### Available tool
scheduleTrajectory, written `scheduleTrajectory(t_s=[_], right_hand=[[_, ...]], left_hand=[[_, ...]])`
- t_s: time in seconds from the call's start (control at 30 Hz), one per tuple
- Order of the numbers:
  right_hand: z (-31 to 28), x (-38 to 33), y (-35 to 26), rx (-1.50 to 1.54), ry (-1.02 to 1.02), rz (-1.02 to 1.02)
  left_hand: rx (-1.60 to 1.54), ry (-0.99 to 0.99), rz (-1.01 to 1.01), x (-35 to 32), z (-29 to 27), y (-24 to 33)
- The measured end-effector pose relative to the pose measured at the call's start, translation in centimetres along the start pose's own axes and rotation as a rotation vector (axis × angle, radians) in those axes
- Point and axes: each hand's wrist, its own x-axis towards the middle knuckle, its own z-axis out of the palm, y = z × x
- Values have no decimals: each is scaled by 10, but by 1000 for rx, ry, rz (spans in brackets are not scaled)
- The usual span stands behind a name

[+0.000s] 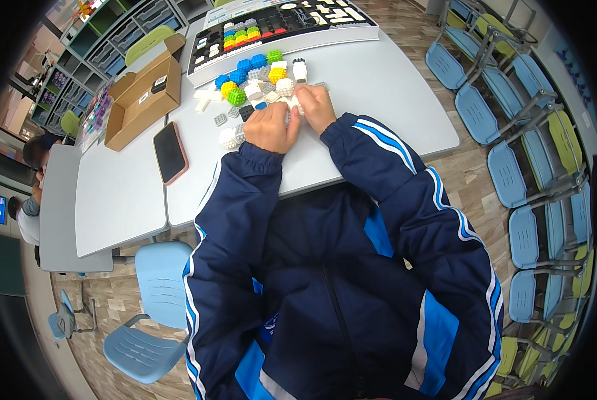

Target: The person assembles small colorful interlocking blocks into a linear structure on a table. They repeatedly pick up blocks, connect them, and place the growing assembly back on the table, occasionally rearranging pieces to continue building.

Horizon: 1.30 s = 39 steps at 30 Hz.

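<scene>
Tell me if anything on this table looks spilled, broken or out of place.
Nothing stands out. Loose studded bricks lie scattered by both hands, left hand and right hand, but none looks damaged. The phone lies flat.

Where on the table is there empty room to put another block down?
The widest bare patch is right of the right hand, out to the table edge. Another lies between the phone and the left hand. The left table is bare below the cardboard box. It is crowded in the block pile in front of the sorting tray.
</scene>
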Motion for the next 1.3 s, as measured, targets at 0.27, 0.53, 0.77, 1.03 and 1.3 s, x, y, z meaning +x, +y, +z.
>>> scheduleTrajectory(t_s=[0.27, 0.53, 0.77, 1.03, 1.3], right_hand=[[3, 1, -2, -33, 44, -73], [3, 3, 3, -28, 44, -99], [3, 3, 0, -24, 42, -95], [3, 2, -4, -12, 43, -78], [3, 3, -3, -17, 38, -84]], left_hand=[[23, 13, -3, -1, 3, 0], [28, 20, 15, -1, 2, 0], [34, 29, 16, 0, 3, 2], [37, 23, 6, 0, 1, 3], [24, 37, 3, 0, 3, 2]])
